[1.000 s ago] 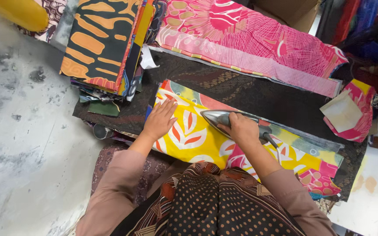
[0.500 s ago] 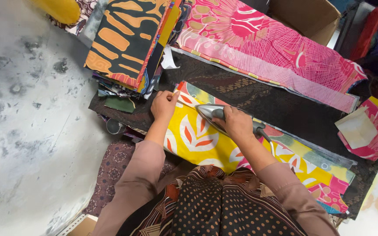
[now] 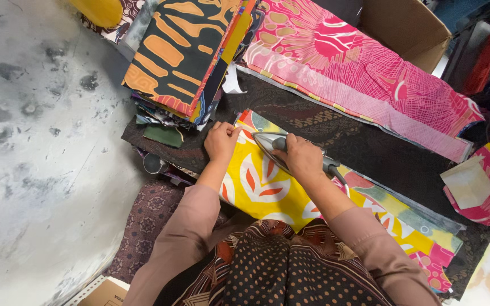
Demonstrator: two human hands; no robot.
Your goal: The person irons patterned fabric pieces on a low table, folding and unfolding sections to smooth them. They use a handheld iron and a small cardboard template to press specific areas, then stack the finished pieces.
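Head view shows your left hand [image 3: 220, 141] has slid from the cloth's middle up to its far-left corner, fingers now curled on the edge, possibly pinching it. Your right hand [image 3: 301, 158] stays clamped on the iron [image 3: 273, 145], which has moved left with it. Yellow printed cloth [image 3: 267, 187], with orange-and-white leaves and pink patches, lies flat on the dark ironing pad [image 3: 358, 136]. Beyond sit a folded fabric stack [image 3: 182, 51] and pink fabric [image 3: 364, 62].

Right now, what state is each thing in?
Iron: flat on yellow cloth, gripped by right hand.
Yellow cloth: spread flat, left hand pinching its end.
Pink cloth: laid out flat.
Fabric stack: folded, piled.
Cardboard box: open.
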